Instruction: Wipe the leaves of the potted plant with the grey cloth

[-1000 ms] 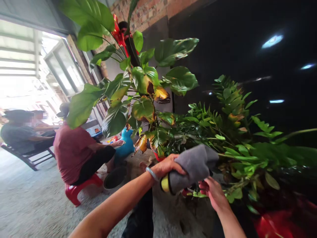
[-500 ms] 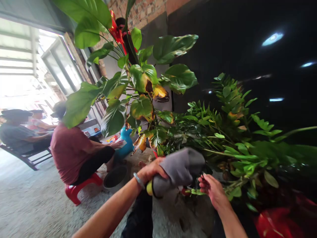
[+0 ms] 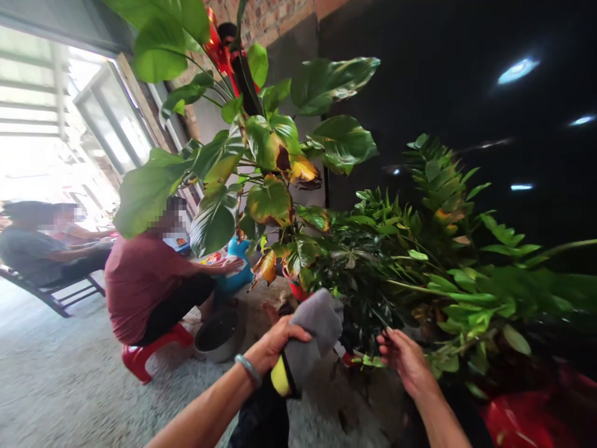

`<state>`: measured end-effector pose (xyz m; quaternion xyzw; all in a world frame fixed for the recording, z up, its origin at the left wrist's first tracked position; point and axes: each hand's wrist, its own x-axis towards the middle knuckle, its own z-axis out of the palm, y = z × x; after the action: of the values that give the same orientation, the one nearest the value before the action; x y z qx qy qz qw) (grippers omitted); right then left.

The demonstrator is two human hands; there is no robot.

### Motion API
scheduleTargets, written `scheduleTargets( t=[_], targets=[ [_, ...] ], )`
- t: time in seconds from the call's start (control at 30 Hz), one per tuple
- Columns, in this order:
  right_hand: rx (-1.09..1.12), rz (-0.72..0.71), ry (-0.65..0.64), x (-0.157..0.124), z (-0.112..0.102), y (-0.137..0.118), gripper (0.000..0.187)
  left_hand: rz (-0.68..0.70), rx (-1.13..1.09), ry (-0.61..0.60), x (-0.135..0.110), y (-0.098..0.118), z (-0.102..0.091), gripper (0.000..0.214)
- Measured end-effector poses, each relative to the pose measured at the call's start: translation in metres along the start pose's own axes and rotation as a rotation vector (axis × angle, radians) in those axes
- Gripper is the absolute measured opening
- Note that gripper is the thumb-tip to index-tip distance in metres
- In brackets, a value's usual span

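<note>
My left hand (image 3: pixel 278 341), with a bracelet on its wrist, grips a grey cloth (image 3: pixel 318 326) that has a yellow side showing at its lower edge. The cloth sticks out to the right, beside the dark leafy part of a low green plant (image 3: pixel 352 283). To the right, my right hand (image 3: pixel 405 359) has its fingers pinched at that foliage, seemingly on a thin stem. The exact hold is partly hidden by the fingers. A tall plant with broad leaves (image 3: pixel 270 202), some yellow and brown, rises in front of me.
At left a person in a red shirt (image 3: pixel 144 280) sits on a red stool (image 3: pixel 156 351), near a dark basin (image 3: pixel 218 333) and a blue object (image 3: pixel 237 274). Other people sit farther back on a bench (image 3: pixel 60 298). A shiny dark wall (image 3: pixel 420 81) stands at right.
My left hand has drawn the cloth left and slightly down, away from my right hand; more yellow shows. My right hand stays pinched at the foliage. The person in red has turned the head.
</note>
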<state>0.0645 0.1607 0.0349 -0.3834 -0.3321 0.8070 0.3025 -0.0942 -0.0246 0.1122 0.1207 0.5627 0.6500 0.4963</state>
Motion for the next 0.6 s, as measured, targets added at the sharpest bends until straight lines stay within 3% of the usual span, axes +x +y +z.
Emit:
scheduleTargets(
  t=[0.13,0.2,0.27,0.33,0.47,0.53,0.6],
  targets=[
    [0.014,-0.038,-0.046,0.001,0.003,0.0,0.04,0.201,-0.136,0.085,0.008,0.058,0.011,0.028],
    [0.022,-0.053,-0.059,0.001,0.008,0.002,0.042,0.265,-0.159,0.14,0.026,0.07,0.021,0.026],
    [0.025,-0.057,-0.063,0.002,0.011,0.005,0.042,0.222,-0.086,0.183,0.045,0.06,0.028,0.02],
    [0.021,-0.058,-0.059,0.002,0.013,0.008,0.041,0.094,0.037,0.213,0.055,0.036,0.029,0.012],
    [0.012,-0.056,-0.045,0.001,0.01,0.006,0.041,-0.007,0.138,0.198,0.04,-0.007,0.011,0.012],
    [0.011,-0.051,-0.044,0.0,0.007,0.002,0.04,0.056,0.121,0.157,0.026,-0.004,-0.001,0.015],
    [0.016,-0.05,-0.043,-0.001,0.005,-0.001,0.039,0.177,0.088,0.146,0.02,0.015,-0.008,0.021]
  ],
)
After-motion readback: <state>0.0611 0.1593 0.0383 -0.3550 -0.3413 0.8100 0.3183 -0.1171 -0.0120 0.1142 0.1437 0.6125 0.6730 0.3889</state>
